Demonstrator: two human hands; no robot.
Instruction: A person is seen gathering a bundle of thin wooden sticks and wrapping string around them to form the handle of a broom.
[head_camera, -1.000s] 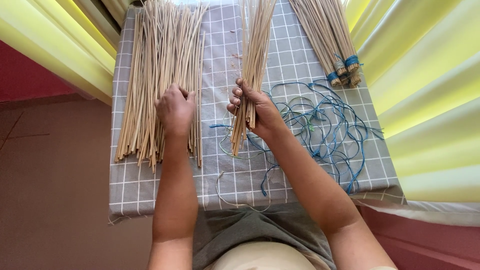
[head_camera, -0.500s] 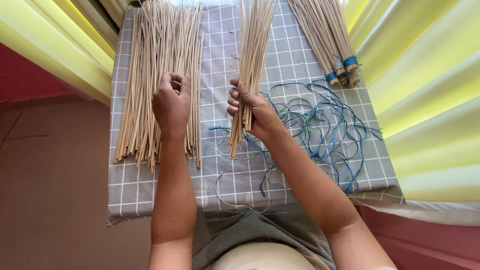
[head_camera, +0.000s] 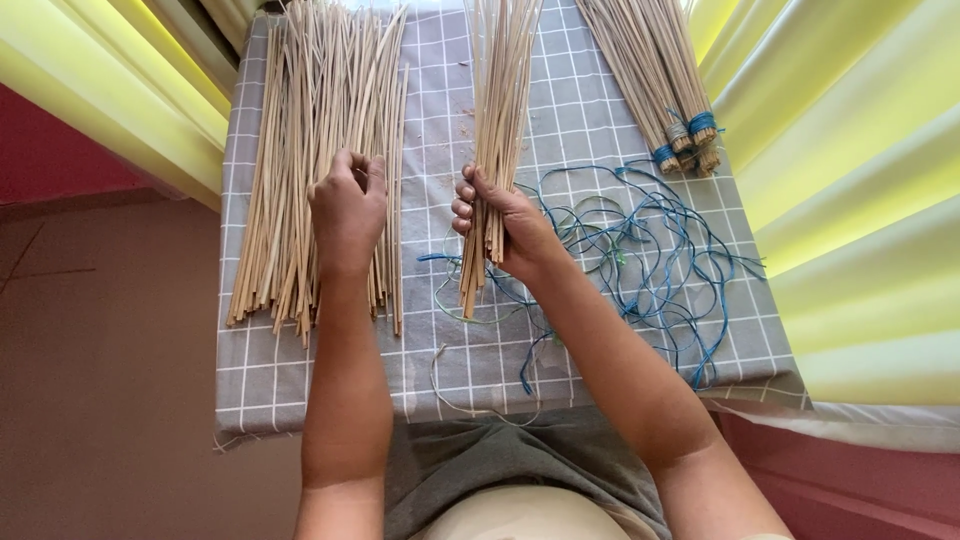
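Right hand (head_camera: 510, 225) clenched around a thin bundle of straw sticks (head_camera: 497, 120) near its lower end, mid-cloth; left hand (head_camera: 348, 205) pinches sticks from the loose pile (head_camera: 300, 150). Sticks likely light, stiff, brittle, slippery; grip near cut ends.

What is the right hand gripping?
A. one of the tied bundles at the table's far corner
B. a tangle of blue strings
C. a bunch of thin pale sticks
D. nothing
C: the right hand is closed around a bunch of sticks, while the blue strings lie loose on the cloth beside it and the tied bundles sit untouched farther off.
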